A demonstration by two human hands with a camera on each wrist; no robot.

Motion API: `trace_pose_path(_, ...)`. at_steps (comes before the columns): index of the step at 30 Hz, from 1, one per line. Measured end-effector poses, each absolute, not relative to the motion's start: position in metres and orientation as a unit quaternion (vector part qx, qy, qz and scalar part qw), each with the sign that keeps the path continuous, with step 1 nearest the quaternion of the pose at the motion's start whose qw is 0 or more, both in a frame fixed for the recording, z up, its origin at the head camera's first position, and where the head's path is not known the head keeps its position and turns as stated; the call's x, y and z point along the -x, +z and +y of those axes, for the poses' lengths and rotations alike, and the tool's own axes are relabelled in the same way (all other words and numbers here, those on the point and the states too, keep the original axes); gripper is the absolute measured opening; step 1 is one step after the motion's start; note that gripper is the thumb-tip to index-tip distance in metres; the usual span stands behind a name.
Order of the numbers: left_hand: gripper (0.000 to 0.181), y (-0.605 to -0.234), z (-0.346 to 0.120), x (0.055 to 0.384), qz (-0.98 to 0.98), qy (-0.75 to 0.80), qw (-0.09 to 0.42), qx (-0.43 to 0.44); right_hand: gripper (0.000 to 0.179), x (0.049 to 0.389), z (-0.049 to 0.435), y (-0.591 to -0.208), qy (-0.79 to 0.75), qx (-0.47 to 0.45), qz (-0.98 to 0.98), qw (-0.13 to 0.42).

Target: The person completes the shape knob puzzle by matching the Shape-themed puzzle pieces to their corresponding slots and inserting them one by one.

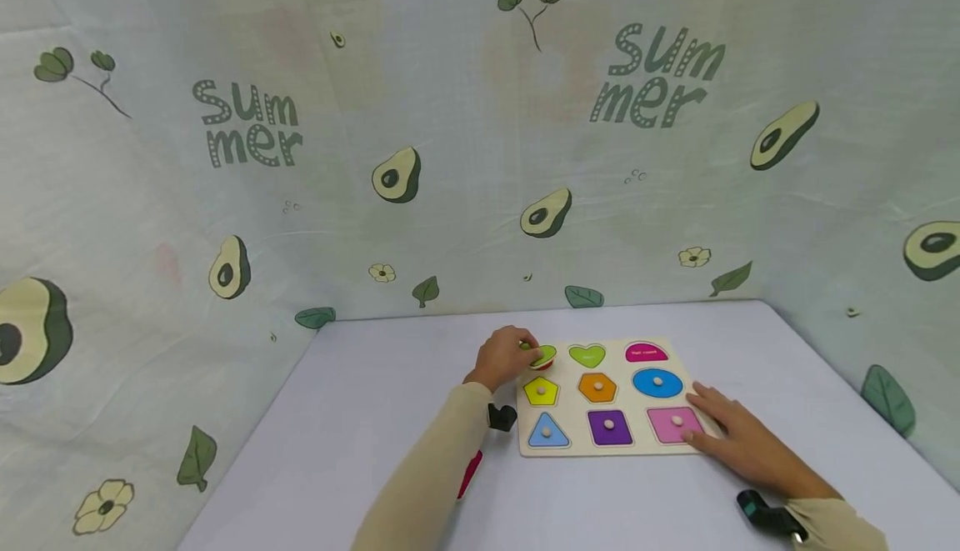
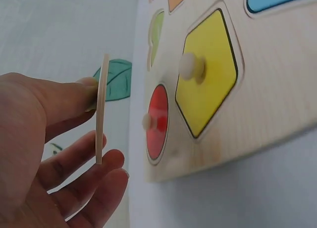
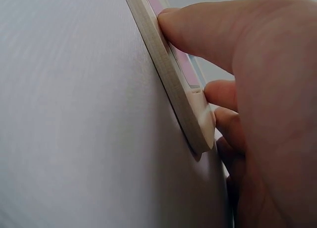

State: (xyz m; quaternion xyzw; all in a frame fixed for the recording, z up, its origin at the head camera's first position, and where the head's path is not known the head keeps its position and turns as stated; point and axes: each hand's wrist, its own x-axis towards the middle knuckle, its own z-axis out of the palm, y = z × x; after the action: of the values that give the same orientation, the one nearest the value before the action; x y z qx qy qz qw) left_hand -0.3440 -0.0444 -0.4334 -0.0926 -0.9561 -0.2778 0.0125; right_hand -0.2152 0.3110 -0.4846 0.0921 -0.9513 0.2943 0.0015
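My left hand pinches a green puzzle piece between thumb and fingers, above the far left corner of a wooden shape puzzle board. In the left wrist view this piece is seen edge-on, apart from the board. Beneath it a red circle piece with a knob sits in its recess. The heart recess and half-round recess show no knobs. My right hand rests at the board's near right corner, thumb on the pink parallelogram piece, fingers along the right edge.
Yellow pentagon, orange hexagon, blue oval, blue triangle and purple square pieces sit in the board. A dark pink piece lies on the white table, partly behind my left sleeve. Printed cloth hangs behind.
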Motion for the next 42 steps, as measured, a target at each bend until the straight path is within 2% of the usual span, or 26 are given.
trace_pose_path(7,0.011,-0.431,-0.023,0.349,-0.957,-0.270,0.004,0.103,0.082,0.216,0.312,-0.485,0.292,-0.088,-0.952,-0.004)
trace_pose_path(14,0.012,-0.428,-0.013,0.360,-0.954,-0.273,0.024,0.122,0.082,0.218,0.311,-0.484,0.303,-0.092,-0.949,-0.001)
trace_pose_path(27,0.015,-0.431,-0.005,0.372,-0.953,-0.276,0.009,0.127,0.080,0.224,0.304,-0.485,0.306,-0.101,-0.947,0.002)
trace_pose_path(34,0.017,-0.440,0.009,0.370,-0.957,-0.239,0.035,0.159,0.082,0.222,0.303,-0.488,0.305,-0.087,-0.948,-0.006)
trace_pose_path(42,0.018,-0.451,0.032,0.366,-0.968,-0.201,0.058,0.135,0.085,0.216,0.311,-0.489,0.299,-0.074,-0.951,-0.006)
